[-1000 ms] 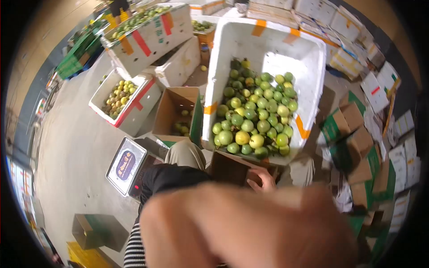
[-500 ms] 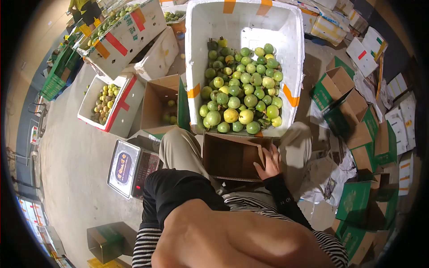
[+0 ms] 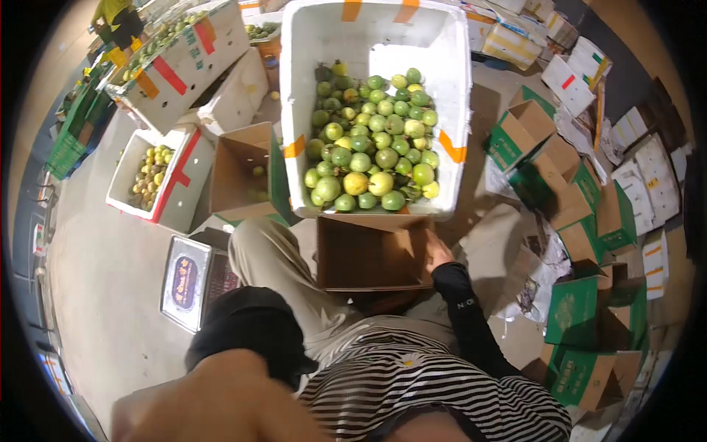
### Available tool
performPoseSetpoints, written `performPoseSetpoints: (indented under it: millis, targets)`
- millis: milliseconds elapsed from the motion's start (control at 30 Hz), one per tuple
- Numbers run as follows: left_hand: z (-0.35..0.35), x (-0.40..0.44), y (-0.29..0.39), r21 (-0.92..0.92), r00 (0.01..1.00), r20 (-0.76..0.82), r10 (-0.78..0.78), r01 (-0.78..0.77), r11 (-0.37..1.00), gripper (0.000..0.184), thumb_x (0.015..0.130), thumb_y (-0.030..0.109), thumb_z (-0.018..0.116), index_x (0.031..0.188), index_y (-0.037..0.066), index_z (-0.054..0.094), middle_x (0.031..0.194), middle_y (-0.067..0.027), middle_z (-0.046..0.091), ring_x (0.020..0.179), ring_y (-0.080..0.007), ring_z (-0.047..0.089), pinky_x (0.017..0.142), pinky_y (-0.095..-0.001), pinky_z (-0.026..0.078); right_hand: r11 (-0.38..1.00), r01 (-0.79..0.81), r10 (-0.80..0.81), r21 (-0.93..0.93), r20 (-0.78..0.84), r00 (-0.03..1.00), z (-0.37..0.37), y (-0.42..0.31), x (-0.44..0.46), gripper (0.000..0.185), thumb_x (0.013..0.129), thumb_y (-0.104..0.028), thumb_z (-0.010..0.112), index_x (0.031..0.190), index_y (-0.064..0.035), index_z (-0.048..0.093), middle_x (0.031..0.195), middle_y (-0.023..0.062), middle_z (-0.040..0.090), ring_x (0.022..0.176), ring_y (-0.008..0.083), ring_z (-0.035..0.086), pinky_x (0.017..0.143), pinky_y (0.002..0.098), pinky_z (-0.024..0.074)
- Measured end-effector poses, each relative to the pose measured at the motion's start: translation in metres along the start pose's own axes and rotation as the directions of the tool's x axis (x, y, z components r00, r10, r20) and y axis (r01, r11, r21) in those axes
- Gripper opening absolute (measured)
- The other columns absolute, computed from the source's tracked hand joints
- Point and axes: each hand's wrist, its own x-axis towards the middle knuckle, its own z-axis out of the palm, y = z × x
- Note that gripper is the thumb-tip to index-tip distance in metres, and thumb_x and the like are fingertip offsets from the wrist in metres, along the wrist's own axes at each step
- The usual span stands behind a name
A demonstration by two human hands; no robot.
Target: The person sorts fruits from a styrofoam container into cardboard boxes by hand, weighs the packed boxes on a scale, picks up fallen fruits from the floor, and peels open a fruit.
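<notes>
An open cardboard box [image 3: 374, 254] sits between my knees, its brown inside facing up with nothing visible in it. My right hand [image 3: 440, 250] grips its right wall. Close to the camera, at the lower left, my left hand [image 3: 213, 401] is large and blurred, with its fingers not readable; a black sleeve [image 3: 254, 328] shows beyond it. Just past the box stands a big white foam crate [image 3: 287, 110] with orange tape. Green and yellow round fruits [image 3: 372, 140], which look like passion fruit, lie in it.
On my left are a metal-topped scale [image 3: 184, 283], a cardboard box [image 3: 243, 140] with a few fruits, and a foam box [image 3: 188, 191] of yellowish fruits. Green cartons [image 3: 571, 313] are piled at right. A person [image 3: 118, 18] stands far left.
My left hand has swung left across the bottom of the view. My right hand has shifted from inside the box's right side to its outer wall. The whole view has shifted slightly.
</notes>
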Motion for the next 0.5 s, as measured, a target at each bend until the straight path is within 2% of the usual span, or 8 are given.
performPoseSetpoints:
  millis: [100,233,300,367,400,433,467,500]
  targets:
    - [-0.005,0.0,0.0,-0.003,0.999,0.043,-0.012,0.012,1.0,0.028,0.084,0.023,0.049,0.101,0.001,0.053,0.091,-0.0075,0.058,0.083,-0.0162,0.055,0.07,-0.0275,0.044,0.993,0.097,-0.111,-0.067,-0.266,0.958,-0.008,-0.008,0.004,0.057,0.066,-0.008,0.059,0.119,-0.0078,0.038,0.121,0.0181,0.037,0.107,0.0349,0.042,0.09,0.0373,0.0362]
    - [-0.025,-0.013,-0.003,0.01,0.988,0.103,-0.112,0.112,0.994,0.03,0.084,0.024,0.048,0.104,0.001,0.053,0.092,-0.007,0.058,0.084,-0.0162,0.056,0.071,-0.0275,0.044,0.96,0.273,-0.22,0.062,-0.433,0.874,-0.02,-0.004,0.039,0.047,0.069,-0.013,0.062,0.112,-0.0045,0.045,0.11,0.0167,0.048,0.099,0.0321,0.049,0.084,0.0355,0.0398]
    - [-0.045,-0.026,-0.012,0.028,0.972,0.095,-0.213,0.212,0.977,0.031,0.085,0.024,0.048,0.105,0.001,0.053,0.092,-0.0067,0.058,0.084,-0.0162,0.056,0.071,-0.0275,0.044,0.805,0.156,0.084,0.572,-0.372,0.925,-0.005,0.01,0.08,0.047,0.07,-0.015,0.063,0.111,-0.0009,0.046,0.11,0.016,0.049,0.098,0.0318,0.05,0.085,0.0362,0.0384]
    - [-0.069,-0.05,-0.044,0.124,0.925,-0.065,-0.375,0.38,0.917,0.032,0.085,0.025,0.048,0.106,0.001,0.053,0.092,-0.0065,0.059,0.085,-0.0162,0.056,0.071,-0.0275,0.044,0.482,-0.008,0.313,0.876,-0.164,0.935,0.016,0.026,0.13,0.047,0.072,-0.017,0.063,0.111,0.0008,0.046,0.11,0.0154,0.05,0.096,0.0311,0.051,0.085,0.0364,0.0385]
    - [-0.079,-0.066,-0.073,0.159,0.831,-0.286,-0.476,0.531,0.832,0.033,0.085,0.025,0.048,0.106,0.001,0.053,0.092,-0.0064,0.059,0.085,-0.0162,0.056,0.072,-0.0275,0.044,0.341,-0.086,0.406,0.936,-0.064,0.912,0.021,0.03,0.152,0.047,0.072,-0.018,0.062,0.112,0.0007,0.046,0.11,0.0151,0.05,0.096,0.0304,0.051,0.083,0.0363,0.0394]
    - [-0.092,-0.083,-0.111,0.104,0.659,-0.518,-0.545,0.681,0.725,0.033,0.085,0.025,0.048,0.107,0.0,0.053,0.092,-0.0062,0.059,0.085,-0.0162,0.056,0.072,-0.0275,0.044,0.217,-0.143,0.477,0.965,0.023,0.879,0.029,0.036,0.172,0.046,0.073,-0.02,0.061,0.112,0.0007,0.046,0.109,0.0147,0.05,0.095,0.0298,0.051,0.082,0.0362,0.0403]
    - [-0.095,-0.09,-0.155,-0.408,0.3,-0.731,-0.613,0.527,0.745,0.043,0.085,0.028,0.048,0.114,-0.005,0.047,0.101,-0.0132,0.056,0.097,-0.0171,0.052,0.08,-0.0264,0.04,0.131,-0.184,0.531,0.974,0.088,0.843,0.033,0.04,0.189,0.046,0.074,-0.021,0.06,0.112,0.0006,0.046,0.109,0.0144,0.051,0.094,0.0291,0.052,0.08,0.0361,0.0413]
    - [-0.106,-0.136,-0.199,-0.294,0.16,-0.786,-0.597,0.753,0.589,0.053,0.083,0.033,0.05,0.114,-0.01,0.043,0.107,-0.0183,0.053,0.102,-0.0205,0.049,0.086,-0.0278,0.036,0.084,-0.211,0.565,0.974,0.128,0.815,0.038,0.043,0.2,0.046,0.074,-0.022,0.06,0.112,0.0005,0.046,0.108,0.0141,0.051,0.094,0.0285,0.052,0.079,0.036,0.0422]
